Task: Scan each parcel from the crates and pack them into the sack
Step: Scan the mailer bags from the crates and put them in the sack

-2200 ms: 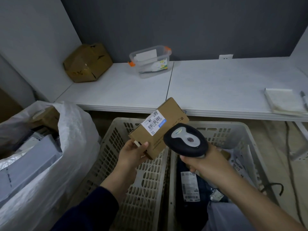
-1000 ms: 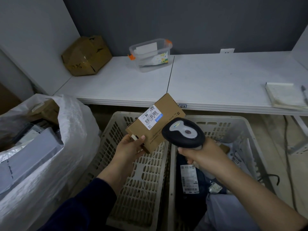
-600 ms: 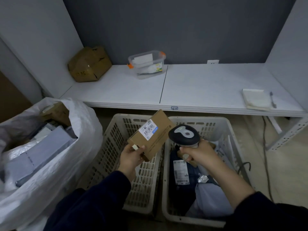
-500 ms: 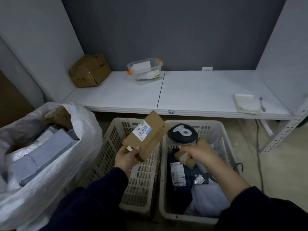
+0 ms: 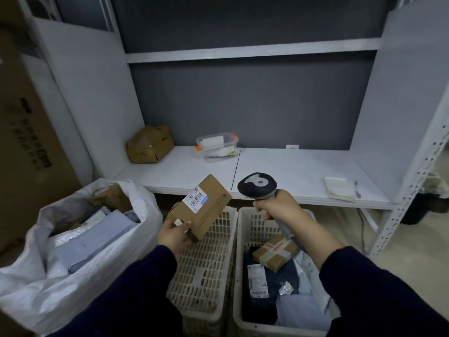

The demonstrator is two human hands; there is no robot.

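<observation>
Head view.

- Left hand, centre frame: fingers and thumb curled round the lower corner of a small cardboard parcel. The parcel is held tilted in the air above the left crate, with its white barcode label facing up.
- Right hand, right of centre: fingers clenched round the handle of a black handheld scanner. The scanner head sits level with the parcel, just beside it and not touching.
- Right crate, lower centre-right: holds a taped brown box, a dark bagged parcel with a white label, and pale mailers.
- White woven sack, lower left: mouth open, with grey mailers and a brown box inside.
- White shelf, across mid-frame: carries a crumpled cardboard box at left, a clear plastic container near the middle, and a notepad with a pen beside it at right.
- Large brown carton, left edge.
</observation>
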